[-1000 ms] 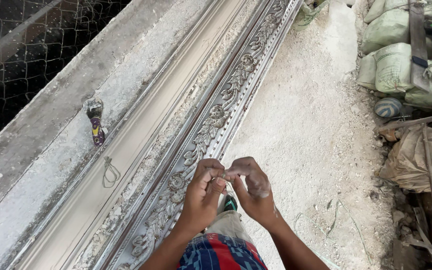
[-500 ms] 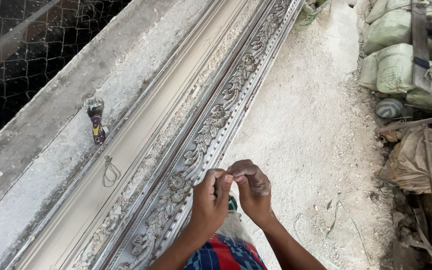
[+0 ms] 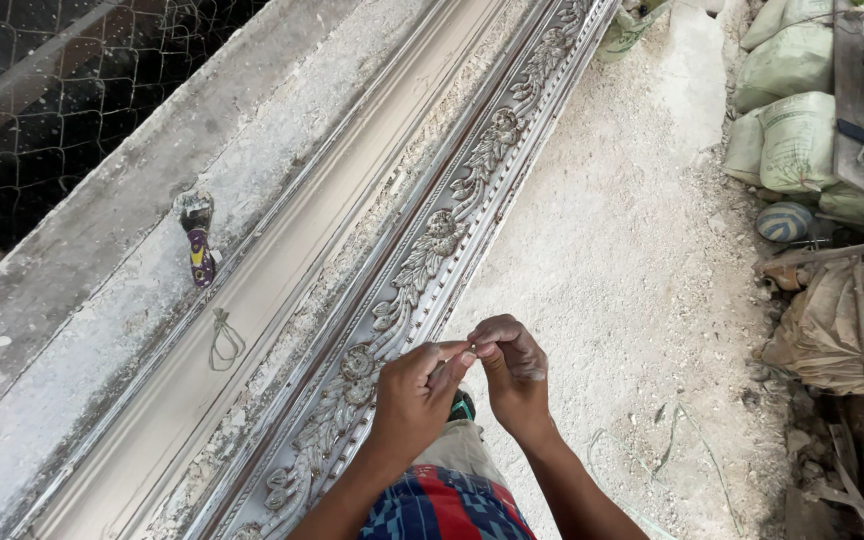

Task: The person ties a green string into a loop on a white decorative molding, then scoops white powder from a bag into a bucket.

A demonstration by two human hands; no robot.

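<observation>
I see my left hand (image 3: pixel 414 392) and right hand (image 3: pixel 514 372) pinching something tiny between fingertips (too small to identify), evidently light, above the long grey floral-relief moulding (image 3: pixel 432 250).

Two hands meet fingertip to fingertip: one left hand (image 3: pixel 414 392) and one right hand (image 3: pixel 514 372). One long ornamented mould (image 3: pixel 432 250) runs just left of the fingers. Further left of them lie one wire loop (image 3: pixel 224 340) and one small tool with a purple handle (image 3: pixel 198 248). Well right of the fingers and above, about five filled sacks (image 3: pixel 800 140) are stacked, with one striped ball (image 3: pixel 785 222) below them.
</observation>
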